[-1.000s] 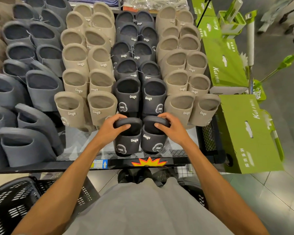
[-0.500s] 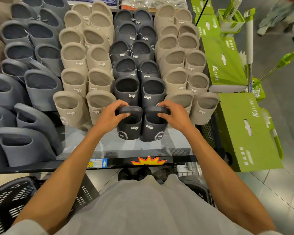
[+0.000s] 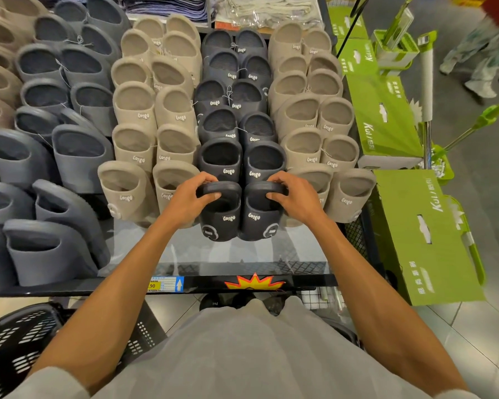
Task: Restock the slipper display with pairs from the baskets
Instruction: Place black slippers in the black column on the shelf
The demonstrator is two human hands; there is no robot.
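Head view: black basket (image 3: 20,349) low left; left hand (image 3: 189,201) curls over one rim of the navy slipper pair (image 3: 228,226), right hand (image 3: 296,201) over the other; pair stands fronting the dark column (image 3: 221,159), seemingly being seated; next, release and fetch another pair.

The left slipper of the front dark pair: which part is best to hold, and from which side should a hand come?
Hold the left dark slipper by the band at its top, pinched between thumb and fingers, as the left hand does. Come from above on the near side: it stands upright, mouth up, with other slippers crowding behind and beside.
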